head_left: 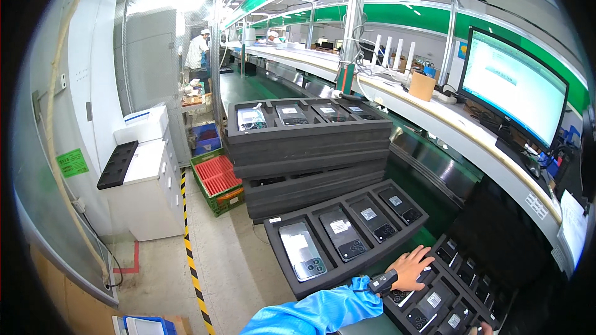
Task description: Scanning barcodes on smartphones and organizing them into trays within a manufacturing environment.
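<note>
A near black foam tray (459, 310) holds rows of dark phones (433, 301) lying back-up. The left hand (411, 268), blue-sleeved, lies flat on its far-left edge with fingers spread, grasping nothing. The right hand (483, 330) barely shows at the bottom edge; its state cannot be told. Just left, another tray (347, 236) carries four phones, with stacked trays (310, 149) beyond.

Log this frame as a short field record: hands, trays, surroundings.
left hand: flat on the edge of the near tray, wrist strap on
right hand: barely in view at the bottom edge, grip unclear
near tray: dark foam, phones lying back-up
middle tray: dark foam, four phones in slots
tray stack: behind it, phones on top
monitor: lit, on the right
crate: green, red inserts, on the floor
</note>
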A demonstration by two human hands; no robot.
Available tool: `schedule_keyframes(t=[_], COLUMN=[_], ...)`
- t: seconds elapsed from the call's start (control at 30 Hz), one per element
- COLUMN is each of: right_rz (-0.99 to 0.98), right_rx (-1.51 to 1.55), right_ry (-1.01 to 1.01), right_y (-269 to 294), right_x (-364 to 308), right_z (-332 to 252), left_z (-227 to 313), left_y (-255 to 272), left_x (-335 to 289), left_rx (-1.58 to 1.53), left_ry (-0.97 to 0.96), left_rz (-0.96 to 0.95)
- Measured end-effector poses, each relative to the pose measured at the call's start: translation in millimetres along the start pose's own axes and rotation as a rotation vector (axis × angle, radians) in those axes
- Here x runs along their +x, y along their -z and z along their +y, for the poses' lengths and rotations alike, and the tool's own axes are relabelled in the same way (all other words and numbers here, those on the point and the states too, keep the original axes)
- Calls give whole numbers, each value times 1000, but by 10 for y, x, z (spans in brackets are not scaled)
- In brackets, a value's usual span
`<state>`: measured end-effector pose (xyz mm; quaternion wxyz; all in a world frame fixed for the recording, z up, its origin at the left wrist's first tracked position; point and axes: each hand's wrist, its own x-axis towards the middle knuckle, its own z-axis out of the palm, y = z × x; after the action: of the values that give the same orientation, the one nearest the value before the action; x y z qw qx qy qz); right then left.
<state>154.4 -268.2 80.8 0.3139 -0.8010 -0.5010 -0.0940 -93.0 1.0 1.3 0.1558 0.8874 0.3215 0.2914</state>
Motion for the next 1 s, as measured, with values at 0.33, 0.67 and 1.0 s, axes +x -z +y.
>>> schedule_keyframes(t=[0.33,0.67,1.0], right_rz=[87,-63,98], right_rx=[250,990,1324], right_ry=[-430,-864,-663], right_y=[34,335,509], right_x=[-1145,-877,-780], right_z=[749,841,631], left_z=[-186,198,478], left_y=[-72,565,678], left_x=[-905,-594,-488], left_rx=[-742,-1031,-1109], left_ry=[253,690,437], left_rz=[216,178,505])
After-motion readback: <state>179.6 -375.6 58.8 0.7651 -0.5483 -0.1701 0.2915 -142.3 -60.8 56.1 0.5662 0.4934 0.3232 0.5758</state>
